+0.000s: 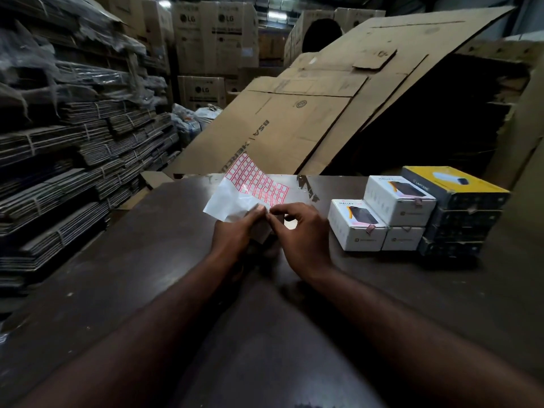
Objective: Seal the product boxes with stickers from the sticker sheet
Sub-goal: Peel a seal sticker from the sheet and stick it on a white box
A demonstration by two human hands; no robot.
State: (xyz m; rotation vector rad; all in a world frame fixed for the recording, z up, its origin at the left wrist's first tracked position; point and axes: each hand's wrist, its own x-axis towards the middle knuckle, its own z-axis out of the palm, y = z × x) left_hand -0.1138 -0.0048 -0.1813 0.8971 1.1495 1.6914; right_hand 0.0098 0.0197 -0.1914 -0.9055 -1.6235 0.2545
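**Both hands at the edge of the sticker sheet**

The sticker sheet (256, 184), white with rows of red-bordered labels, is held up over the middle of the dark table (147, 260), its far end curling upward. The left hand (235, 231) grips the sheet's near edge with curled fingers. The right hand (303, 231) pinches that same edge with thumb and forefinger, tips almost touching the left hand's. Something pale sits low between the two hands, but I cannot tell what.

To the right, near the right hand, three white product boxes (356, 225) stand together, one on top of the others. Touching them on the far side is a stack of dark boxes (459, 231) topped by a yellow-lidded box (453, 187).

Behind the table leans a big sheet of flattened cardboard (294, 119). Tied bundles of flat cartons (73, 160) are stacked on the left, with LG cartons (215, 33) at the back.
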